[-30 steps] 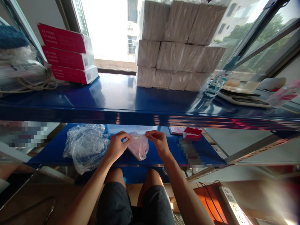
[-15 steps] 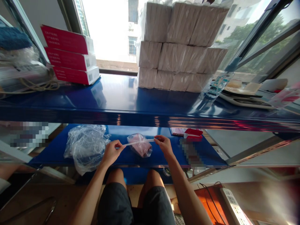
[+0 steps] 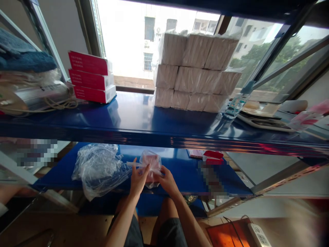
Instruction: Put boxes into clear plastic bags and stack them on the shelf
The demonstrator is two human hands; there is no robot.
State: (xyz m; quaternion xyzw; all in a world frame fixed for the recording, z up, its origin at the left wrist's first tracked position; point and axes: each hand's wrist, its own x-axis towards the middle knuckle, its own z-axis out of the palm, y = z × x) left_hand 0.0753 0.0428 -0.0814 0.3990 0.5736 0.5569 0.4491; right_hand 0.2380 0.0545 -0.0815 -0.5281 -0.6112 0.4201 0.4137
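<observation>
A clear plastic bag (image 3: 150,157) with something pink inside lies on the lower blue shelf, its film gathered at the middle. My left hand (image 3: 138,176) is on its near left side, the thumb pressing the bag and the index finger raised against a twisted plastic strip (image 3: 133,164) that sticks out leftward. On the right side my right hand (image 3: 167,179) pinches the gathered film with closed fingertips. What exactly lies between the fingers is partly hidden. Just left of my hands sits a crumpled heap of clear plastic film (image 3: 97,164).
An upper blue shelf (image 3: 133,116) overhangs the work surface. It carries red boxes (image 3: 88,77), a large stack of wrapped white packs (image 3: 195,79), a clear bottle (image 3: 235,104) and a scale-like flat device (image 3: 264,121). A red packet (image 3: 213,157) lies right on the lower shelf.
My hands, which held the bag's strip stretched out to both sides, have come together at the bag. My right hand let go of its strip end. The view has tilted up slightly.
</observation>
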